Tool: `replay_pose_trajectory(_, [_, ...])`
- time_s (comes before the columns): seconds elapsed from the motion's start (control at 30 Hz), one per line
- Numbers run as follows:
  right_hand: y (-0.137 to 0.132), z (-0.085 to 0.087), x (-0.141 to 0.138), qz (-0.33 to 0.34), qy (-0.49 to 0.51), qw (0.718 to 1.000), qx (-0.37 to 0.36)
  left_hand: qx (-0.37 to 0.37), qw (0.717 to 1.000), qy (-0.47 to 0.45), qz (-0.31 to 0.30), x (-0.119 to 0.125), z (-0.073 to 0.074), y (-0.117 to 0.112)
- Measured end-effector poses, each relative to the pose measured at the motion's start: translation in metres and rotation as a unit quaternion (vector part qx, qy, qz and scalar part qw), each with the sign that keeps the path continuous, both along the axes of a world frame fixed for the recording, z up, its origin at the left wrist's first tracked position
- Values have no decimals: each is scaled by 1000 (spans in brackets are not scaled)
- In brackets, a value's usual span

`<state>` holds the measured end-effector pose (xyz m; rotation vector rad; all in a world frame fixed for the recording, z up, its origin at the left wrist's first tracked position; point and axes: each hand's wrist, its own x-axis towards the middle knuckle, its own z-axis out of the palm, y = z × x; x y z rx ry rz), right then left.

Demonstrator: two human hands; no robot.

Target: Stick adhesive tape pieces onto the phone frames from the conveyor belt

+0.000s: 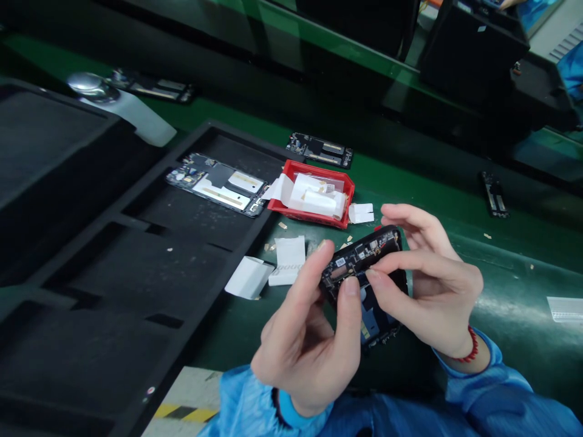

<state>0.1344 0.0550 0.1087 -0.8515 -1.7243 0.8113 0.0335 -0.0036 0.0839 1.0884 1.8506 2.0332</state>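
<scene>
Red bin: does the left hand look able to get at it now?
Probably not straight away: the left hand is holding the open device. Otherwise yes; the red bin is just beyond its fingers, with nothing tall between.

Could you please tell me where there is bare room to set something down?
Beyond the right hand, the bench looks bare between the white slip beside the red bin and the far-right phone. It is crowded at the bin's near side: paper scraps lie between tray and left hand.
</scene>
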Motion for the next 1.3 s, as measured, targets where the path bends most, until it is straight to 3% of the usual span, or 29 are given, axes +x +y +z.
replay_pose_trajectory(0.4, [-1, -1, -7, -7, 53, 999, 7, 24, 998, -51, 23, 7, 7, 6])
replay_pose_trajectory(0.87, [-6, 0, -6, -7, 83, 997, 6, 44, 998, 0, 43, 7, 3, 11])
replay_pose_trajectory(1.1, [-3, -2, -5, 1, 100, 995, -22, 41, 998, -4, 44, 7, 2, 12])
replay_pose_trajectory(1.3, [0, -2, -1, 48, 135, 986, -84, 52, 997, -30, 45, 7, 5, 13])
